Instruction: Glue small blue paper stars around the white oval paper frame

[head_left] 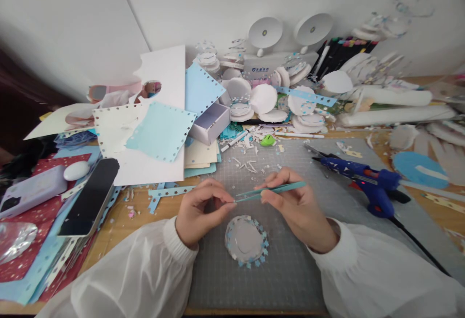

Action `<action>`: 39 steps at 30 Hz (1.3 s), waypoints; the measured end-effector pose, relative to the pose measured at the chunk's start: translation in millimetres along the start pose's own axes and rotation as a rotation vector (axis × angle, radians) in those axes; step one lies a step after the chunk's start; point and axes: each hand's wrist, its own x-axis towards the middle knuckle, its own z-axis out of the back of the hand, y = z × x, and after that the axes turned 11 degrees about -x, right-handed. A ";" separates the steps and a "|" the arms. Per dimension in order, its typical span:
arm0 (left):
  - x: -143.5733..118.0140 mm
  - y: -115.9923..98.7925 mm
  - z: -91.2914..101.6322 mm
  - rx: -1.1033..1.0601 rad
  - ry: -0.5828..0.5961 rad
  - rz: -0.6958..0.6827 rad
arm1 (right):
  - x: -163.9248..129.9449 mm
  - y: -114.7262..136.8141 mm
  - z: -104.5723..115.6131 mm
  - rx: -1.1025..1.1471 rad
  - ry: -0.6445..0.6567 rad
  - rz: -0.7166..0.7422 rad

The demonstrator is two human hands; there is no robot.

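On the grey cutting mat [290,269], mid-desk, both hands work over a small round disc [245,238] w/ a blue star-punched edging. Going L to R:

Far left: a dark phone [90,197] lies on red and blue paper, w/ punched paper sheets [160,131] stacked behind it, well clear of the work.

Left hand [201,214] is curled, thumb & forefinger pressed together at the tip of the tweezers [271,191]; whatever's pinched there is too small to tell, prob a tiny paper bit. It sits just above the disc, left of its centre.

Tweezers, teal, run nearly level across the mat: long axis left-right, tip pointing left toward the left fingers, back end slightly higher and off to the right.

Right hand [298,206] grips the tweezers mid-shaft, fingers closed on them, pinching the arms together. It's above & right of the disc, not touching it.

Blue glue gun [366,180] lies on its side at the mat's right edge, nozzle pointing left, cord trailing to the lower right; near the right hand but apart.

To do this bit well, imo: keep tweezer pressure light & steady so the piece doesn't flick off, brace both wrists on the mat, hold the tip low over the disc rim, keep sleeves off the edging, and mind the glue gun nozzle
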 end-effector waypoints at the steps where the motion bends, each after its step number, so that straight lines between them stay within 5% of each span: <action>1: -0.2 0.5 0.3 0.004 0.001 0.000 | -0.2 0.6 -0.4 -0.003 0.006 -0.002; 39: -2.1 0.0 0.9 -0.011 -0.022 0.058 | -2.9 5.9 -1.0 -0.107 0.005 0.056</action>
